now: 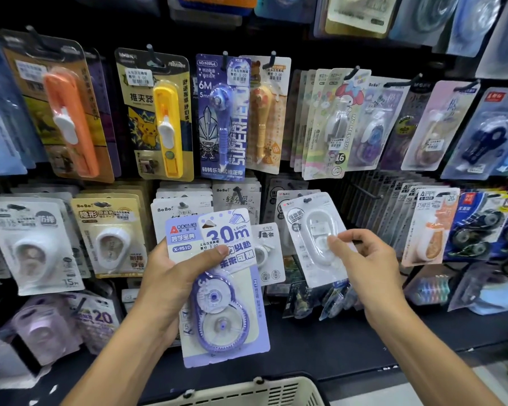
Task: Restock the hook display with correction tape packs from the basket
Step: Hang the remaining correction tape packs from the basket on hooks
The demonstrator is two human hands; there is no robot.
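Observation:
My left hand (173,276) grips a purple correction tape pack (226,312) marked "30m", thumb across its front, held low in front of the display. More packs seem stacked behind it in the same hand. My right hand (364,259) pinches a white correction tape pack (314,238) at its blister; the pack's top hole sits at a black hook (307,200) in the lower row. The beige basket (247,391) shows only its rim at the bottom edge.
Black pegboard hooks carry many stationery packs: an orange clip dispenser (71,121), a yellow one (167,127), a "Superhero" pack (222,118). A bare hook (367,191) juts out right of the white pack. A dark shelf ledge (349,347) runs below.

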